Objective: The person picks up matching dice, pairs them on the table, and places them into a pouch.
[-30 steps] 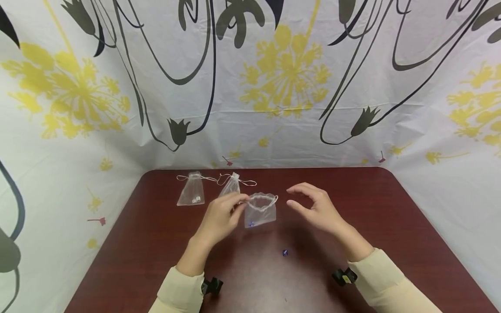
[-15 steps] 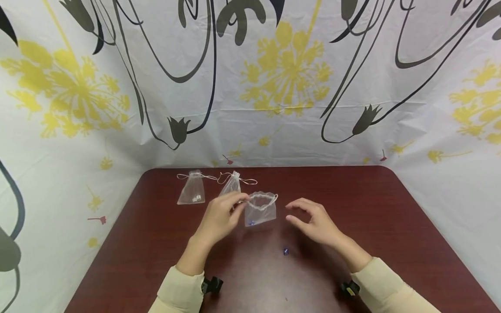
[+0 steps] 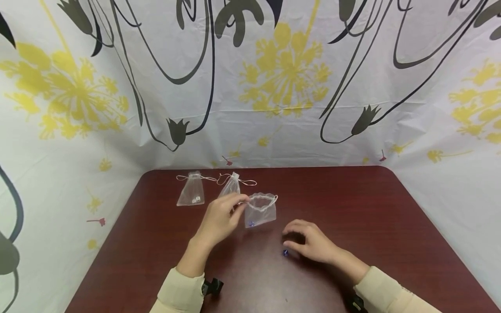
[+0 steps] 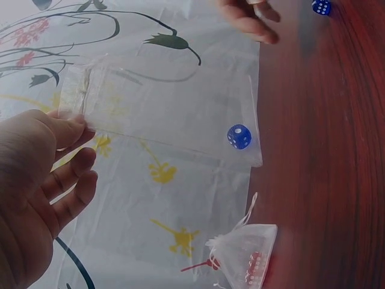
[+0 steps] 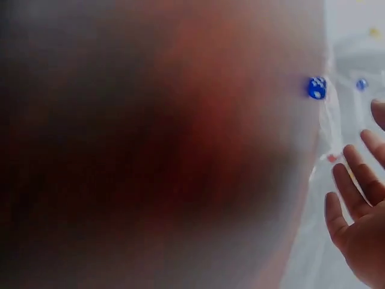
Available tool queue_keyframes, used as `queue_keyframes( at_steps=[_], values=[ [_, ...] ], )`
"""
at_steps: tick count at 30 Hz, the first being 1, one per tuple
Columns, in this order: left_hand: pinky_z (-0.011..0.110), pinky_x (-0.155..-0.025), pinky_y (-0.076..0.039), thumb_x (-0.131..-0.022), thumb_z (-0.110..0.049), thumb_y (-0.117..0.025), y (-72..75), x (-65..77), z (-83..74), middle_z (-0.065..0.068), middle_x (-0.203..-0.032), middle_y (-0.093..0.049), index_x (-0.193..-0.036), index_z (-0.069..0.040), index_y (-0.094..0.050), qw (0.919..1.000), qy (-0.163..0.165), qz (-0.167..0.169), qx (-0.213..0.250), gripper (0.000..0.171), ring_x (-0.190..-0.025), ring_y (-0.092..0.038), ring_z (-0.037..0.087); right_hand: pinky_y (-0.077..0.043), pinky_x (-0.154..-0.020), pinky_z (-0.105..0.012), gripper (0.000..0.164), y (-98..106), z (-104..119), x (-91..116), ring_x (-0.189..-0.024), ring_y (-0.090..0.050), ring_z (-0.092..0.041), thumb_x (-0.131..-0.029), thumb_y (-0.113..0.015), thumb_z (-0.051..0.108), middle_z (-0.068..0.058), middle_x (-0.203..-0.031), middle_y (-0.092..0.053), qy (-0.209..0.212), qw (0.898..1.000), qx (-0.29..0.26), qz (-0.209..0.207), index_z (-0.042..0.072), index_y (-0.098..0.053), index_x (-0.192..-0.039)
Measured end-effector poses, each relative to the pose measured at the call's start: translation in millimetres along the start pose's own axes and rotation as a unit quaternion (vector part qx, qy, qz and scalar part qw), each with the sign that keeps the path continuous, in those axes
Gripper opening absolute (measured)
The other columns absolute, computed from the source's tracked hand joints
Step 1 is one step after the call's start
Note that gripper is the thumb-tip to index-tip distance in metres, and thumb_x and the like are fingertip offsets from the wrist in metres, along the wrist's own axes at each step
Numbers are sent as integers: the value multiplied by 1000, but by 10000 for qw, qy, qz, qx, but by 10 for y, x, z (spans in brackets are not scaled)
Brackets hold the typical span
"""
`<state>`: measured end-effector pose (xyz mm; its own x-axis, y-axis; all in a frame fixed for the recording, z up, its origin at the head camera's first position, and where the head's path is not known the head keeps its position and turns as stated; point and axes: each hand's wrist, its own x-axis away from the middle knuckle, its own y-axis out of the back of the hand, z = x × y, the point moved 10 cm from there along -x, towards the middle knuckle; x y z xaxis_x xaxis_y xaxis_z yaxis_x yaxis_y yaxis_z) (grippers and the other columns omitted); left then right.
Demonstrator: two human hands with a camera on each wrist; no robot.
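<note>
My left hand [image 3: 220, 218] pinches the rim of a sheer white drawstring bag [image 3: 263, 215] between thumb and fingertips. The bag's mouth gapes upward, and one blue die [image 4: 239, 137] lies in its bottom corner. A second blue die [image 3: 285, 252] sits on the table, in front of and to the right of the bag. Just beside that die, my right hand [image 3: 313, 243] hovers low with thumb and fingers apart, holding nothing. In the right wrist view the loose die [image 5: 317, 88] stands clear of the fingers [image 5: 355, 186].
Two tied sheer bags lie at the table's back left: one with white dice [image 3: 196, 199], the other [image 4: 255, 253] with red dice, partly behind my left hand in the head view. The dark red table [image 3: 352, 195] meets a patterned cloth [image 3: 289, 143] at the back.
My right hand has come down and toward me, from beside the bag's mouth to the loose blue die. The left hand and the bag stay in place.
</note>
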<state>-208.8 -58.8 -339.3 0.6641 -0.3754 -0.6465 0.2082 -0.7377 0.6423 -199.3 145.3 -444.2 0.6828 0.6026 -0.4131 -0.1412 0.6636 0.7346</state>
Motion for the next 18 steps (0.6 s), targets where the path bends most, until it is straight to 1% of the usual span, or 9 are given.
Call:
queue_keyframes(
  at_steps=[5,10,13,16,18],
  values=[
    [26,-67,-53,-91,-2,-73,6,-6,-17,-1,-96,-73,-104,-10,-73,10000,5,8,15,16,-76,-62,9,-54,-85,-36,25,-139,-6,51,-102,-63,-13,-86,-83,22,1,-111,-67,-40,9986,152,500,9,-75,-105],
    [26,-66,-53,-91,-2,-73,6,-2,-19,-1,-96,-73,-104,-10,-74,10000,20,29,11,15,-75,-62,9,-54,-86,-36,30,-223,-20,71,-105,-62,-15,-85,-84,29,0,-115,-66,-151,9948,386,934,9,-77,-107],
    [26,-66,-53,-91,-2,-74,7,-2,-14,-1,-96,-73,-103,-10,-74,10000,25,12,-8,15,-76,-62,8,-54,-87,-38,29,-238,-11,85,-105,-62,-17,-84,-84,29,-1,-115,-66,-19,9930,617,1004,11,-78,-105],
    [26,-67,-53,-91,-3,-74,13,1,-10,-2,-97,-73,-103,-11,-74,10000,13,-31,-22,15,-77,-62,8,-55,-85,-39,23,-235,16,95,-104,-63,-17,-84,-85,25,-1,-113,-66,217,9918,831,948,12,-79,-102],
    [26,-67,-53,-91,-3,-74,11,5,-6,-2,-97,-73,-103,-11,-74,10000,10,-42,-25,14,-77,-63,8,-55,-84,-39,19,-236,25,103,-103,-63,-17,-84,-84,23,-1,-112,-66,294,9912,895,928,14,-79,-100]
  ],
)
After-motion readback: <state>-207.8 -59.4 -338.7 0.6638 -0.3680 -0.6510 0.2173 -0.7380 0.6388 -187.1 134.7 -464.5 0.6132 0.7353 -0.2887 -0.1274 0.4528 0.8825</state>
